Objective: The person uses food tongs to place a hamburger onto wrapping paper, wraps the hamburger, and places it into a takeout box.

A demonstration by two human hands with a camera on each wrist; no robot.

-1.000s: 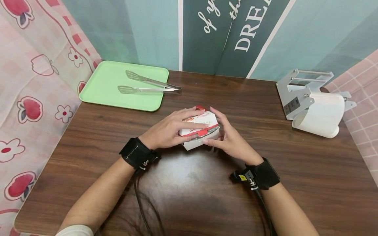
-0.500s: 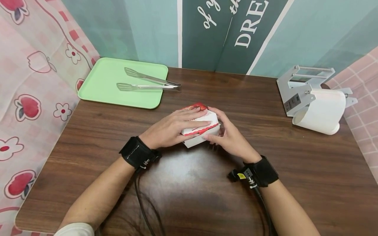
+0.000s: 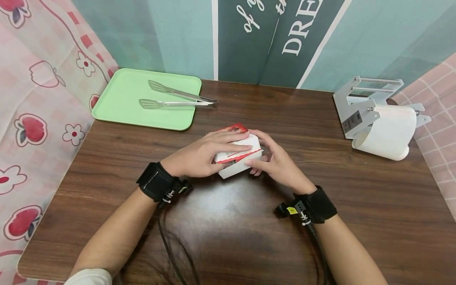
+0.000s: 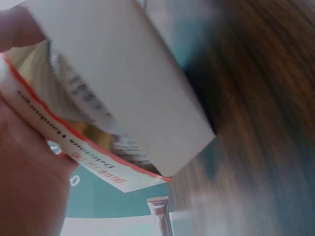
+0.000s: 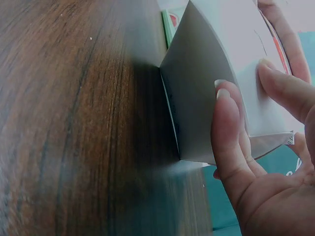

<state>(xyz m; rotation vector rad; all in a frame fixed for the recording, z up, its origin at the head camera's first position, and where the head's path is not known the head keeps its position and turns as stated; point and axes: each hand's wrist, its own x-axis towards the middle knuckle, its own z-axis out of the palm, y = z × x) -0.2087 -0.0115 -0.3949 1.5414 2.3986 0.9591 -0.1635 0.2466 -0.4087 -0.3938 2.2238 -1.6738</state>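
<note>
Between both hands is a white and red paper hamburger box (image 3: 233, 170), tilted, with its lid (image 3: 254, 141) partly down. My left hand (image 3: 197, 156) lies over the lid, fingers across its top and thumb at the front gap. In the left wrist view printed wrapping paper (image 4: 81, 93) shows through that gap, beside the lid's red-edged flap (image 4: 93, 155). My right hand (image 3: 281, 166) grips the box's right end, thumb on the front wall. The right wrist view shows its fingers (image 5: 227, 118) bent against the box's underside (image 5: 194, 88).
A light green tray (image 3: 121, 99) stands at the back left, with metal tongs (image 3: 178, 103) on it, their end past its edge. At the back right is a metal roll holder (image 3: 356, 114) with a white roll (image 3: 388, 130). Black cables (image 3: 167, 245) trail from the wrist straps over the wooden table (image 3: 228, 229).
The lid has come down over the base, and the front gap has narrowed, leaving an opening at the left thumb. More of the red top shows behind the left fingers. The right hand keeps its hold.
</note>
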